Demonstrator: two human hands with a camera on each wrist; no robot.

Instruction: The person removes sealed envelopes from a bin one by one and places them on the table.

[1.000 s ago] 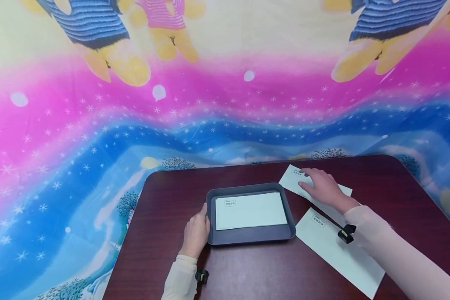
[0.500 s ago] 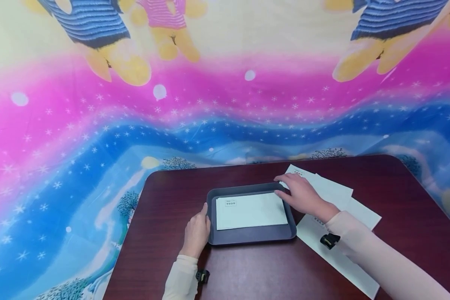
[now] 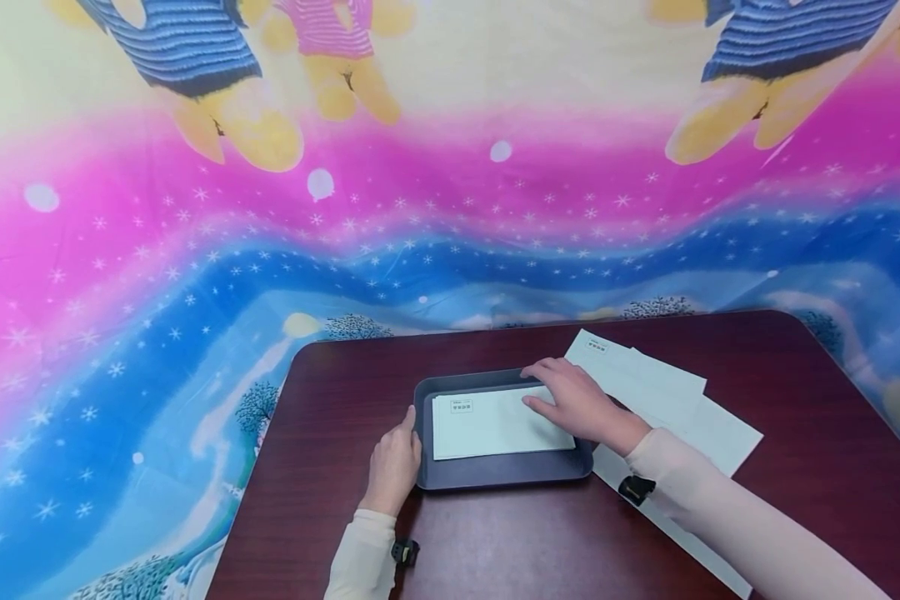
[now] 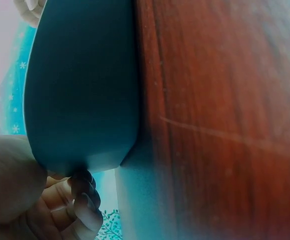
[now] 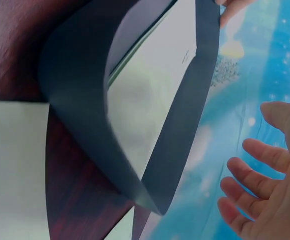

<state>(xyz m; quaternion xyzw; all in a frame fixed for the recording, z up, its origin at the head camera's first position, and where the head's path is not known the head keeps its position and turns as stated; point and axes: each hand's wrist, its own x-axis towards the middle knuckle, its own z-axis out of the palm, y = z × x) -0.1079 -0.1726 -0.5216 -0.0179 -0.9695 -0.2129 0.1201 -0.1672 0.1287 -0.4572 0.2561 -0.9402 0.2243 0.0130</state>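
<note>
My left hand (image 3: 392, 467) holds the left wall of a dark grey tray (image 3: 495, 482), fingers curled at its outer side. In the left wrist view, those fingertips (image 4: 87, 202) meet the tray's wall. Inside the tray lies a small stack of pale envelopes (image 3: 495, 432), the top one with a printed mark in its upper left corner. My right hand (image 3: 581, 404) is over the tray's right end, its fingers apart and relaxed. The right wrist view shows this hand (image 5: 264, 195) with nothing in it.
Right of the tray, several more pale envelopes overlap on the dark red table (image 3: 495, 542): a far one (image 3: 648, 375), one partly beneath it (image 3: 731, 437), and a near one (image 3: 667, 517) partly behind the right arm. A patterned cloth (image 3: 450, 208) hangs behind the table.
My right hand has moved left, from above the far envelope to over the tray's right end. Part of an envelope that the sleeve hid now shows. The left hand and tray keep their places.
</note>
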